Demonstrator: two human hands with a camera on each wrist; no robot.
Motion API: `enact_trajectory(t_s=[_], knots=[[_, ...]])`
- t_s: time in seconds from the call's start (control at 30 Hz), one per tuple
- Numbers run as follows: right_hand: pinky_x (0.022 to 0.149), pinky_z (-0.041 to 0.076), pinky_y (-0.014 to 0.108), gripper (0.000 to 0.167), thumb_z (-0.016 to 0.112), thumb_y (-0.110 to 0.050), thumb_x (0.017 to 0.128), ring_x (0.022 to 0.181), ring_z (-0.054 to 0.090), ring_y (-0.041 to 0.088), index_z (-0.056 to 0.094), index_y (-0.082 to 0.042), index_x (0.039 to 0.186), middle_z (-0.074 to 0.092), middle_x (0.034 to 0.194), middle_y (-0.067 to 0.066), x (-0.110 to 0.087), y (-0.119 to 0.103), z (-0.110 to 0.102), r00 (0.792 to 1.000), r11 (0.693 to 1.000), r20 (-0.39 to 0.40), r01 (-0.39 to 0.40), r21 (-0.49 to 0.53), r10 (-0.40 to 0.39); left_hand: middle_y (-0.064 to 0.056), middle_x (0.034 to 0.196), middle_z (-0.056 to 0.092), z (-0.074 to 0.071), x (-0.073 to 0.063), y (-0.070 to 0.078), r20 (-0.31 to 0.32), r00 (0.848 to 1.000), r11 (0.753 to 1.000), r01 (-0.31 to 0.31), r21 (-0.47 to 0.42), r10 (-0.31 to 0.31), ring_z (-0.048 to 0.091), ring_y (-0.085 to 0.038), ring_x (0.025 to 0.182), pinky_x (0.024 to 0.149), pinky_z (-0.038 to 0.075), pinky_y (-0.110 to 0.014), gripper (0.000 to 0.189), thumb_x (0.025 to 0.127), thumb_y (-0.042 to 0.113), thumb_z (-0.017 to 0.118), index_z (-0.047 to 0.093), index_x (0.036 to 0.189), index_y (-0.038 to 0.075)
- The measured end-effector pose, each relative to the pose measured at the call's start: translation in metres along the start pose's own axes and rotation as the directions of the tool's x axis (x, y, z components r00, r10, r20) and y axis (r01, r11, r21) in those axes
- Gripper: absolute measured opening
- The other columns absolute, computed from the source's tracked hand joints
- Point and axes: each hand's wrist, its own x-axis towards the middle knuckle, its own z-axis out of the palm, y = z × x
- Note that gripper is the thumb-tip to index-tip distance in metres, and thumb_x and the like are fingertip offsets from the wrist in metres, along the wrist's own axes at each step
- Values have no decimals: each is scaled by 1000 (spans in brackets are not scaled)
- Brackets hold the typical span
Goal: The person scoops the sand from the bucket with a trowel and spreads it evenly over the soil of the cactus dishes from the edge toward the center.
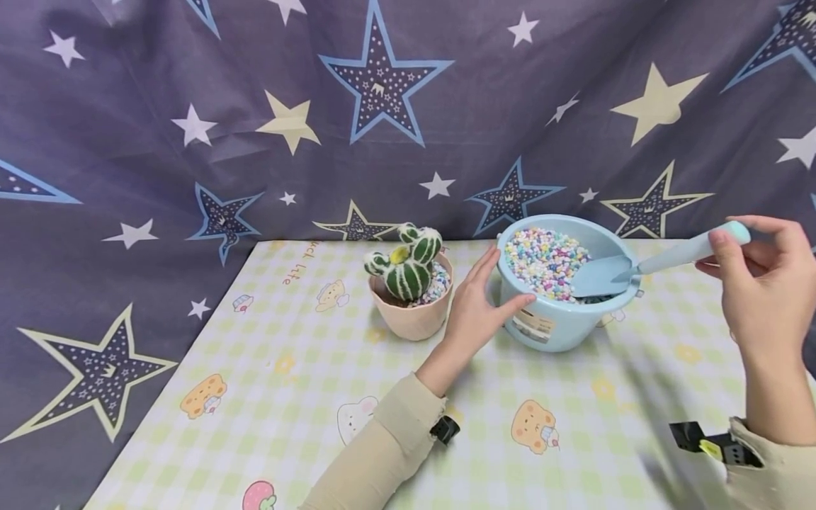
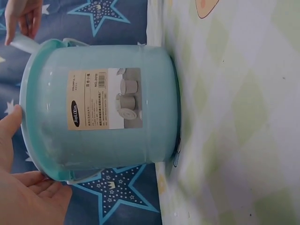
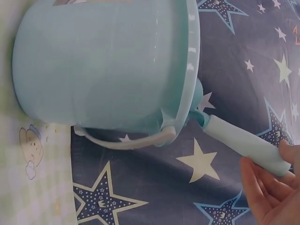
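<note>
A light blue bucket (image 1: 553, 327) full of small multicoloured pebbles (image 1: 542, 258) stands upright on the table. My left hand (image 1: 474, 304) holds its left side, thumb at the near rim and fingers along the far left edge. Between the thumb and fingers of my right hand (image 1: 768, 273) is the handle end of a pale blue shovel (image 1: 672, 255), also seen in the right wrist view. The shovel leans across the bucket's right rim, its blade (image 1: 599, 276) resting at the pebbles. A label (image 2: 105, 98) is stuck on the bucket's outside.
Left of my left hand stands a pink pot (image 1: 411, 319) with a knitted green cactus (image 1: 408, 273) and some pebbles. The bucket's pale carry handle (image 3: 124, 143) hangs down its side. A checked cloth (image 1: 268, 418) covers the table, and a starry curtain (image 1: 446, 170) hangs behind.
</note>
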Motion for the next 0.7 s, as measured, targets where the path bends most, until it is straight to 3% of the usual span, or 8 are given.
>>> enact_trajectory(t_s=[0.37, 0.57, 0.7], knots=[[66, 51, 1, 18, 61, -16, 98, 64, 62, -19, 59, -26, 112, 61, 80, -40, -2, 16, -7, 987, 990, 86, -138, 27, 135, 9, 162, 33, -2, 2, 2, 12, 1000, 1000, 19, 24, -20, 38, -19, 148, 121, 35, -42, 88, 81, 46, 80, 40, 153, 15], [68, 53, 4, 21, 60, -13, 97, 68, 65, -16, 60, -18, 118, 64, 86, -30, -3, 21, -8, 981, 985, 107, -166, 56, 159, 11, 162, 33, -3, 2, 3, 16, 1000, 999, 24, 48, -25, 39, -19, 147, 120, 36, -42, 88, 81, 48, 80, 41, 153, 16], [68, 52, 2, 21, 59, -13, 99, 66, 64, -17, 59, -22, 117, 62, 86, -32, -3, 20, -6, 976, 984, 140, -174, 24, 169, 11, 162, 33, -3, 2, 3, 16, 1000, 997, 21, 73, -22, 39, -18, 146, 120, 37, -41, 88, 81, 49, 79, 41, 153, 16]])
